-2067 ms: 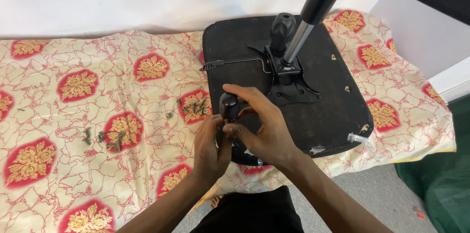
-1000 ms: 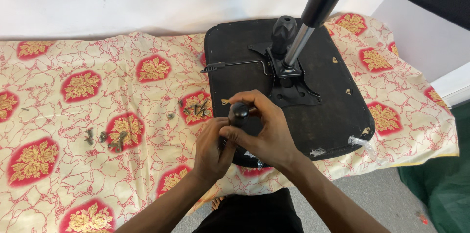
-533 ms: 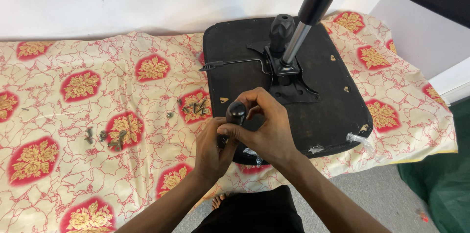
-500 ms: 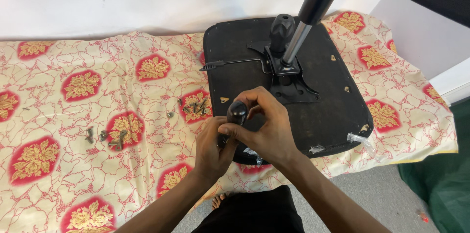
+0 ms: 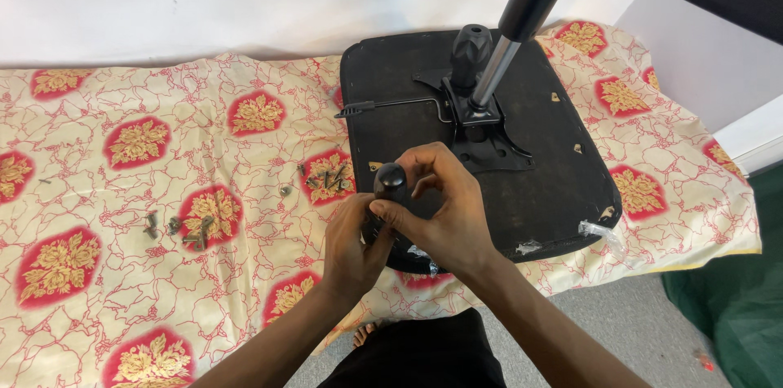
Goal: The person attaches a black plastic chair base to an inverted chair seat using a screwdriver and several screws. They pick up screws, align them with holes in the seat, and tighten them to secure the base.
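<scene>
black rounded knob (image 5: 390,182) | upright, gripped by both hands | over seat's near edge

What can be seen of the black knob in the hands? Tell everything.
The black knob is rounded, dull, plastic-looking, standing upright at the near edge of the upturned black seat base. The left hand wraps its lower part, hiding it; the right hand pinches its top from the side. Only the domed head shows.
</scene>
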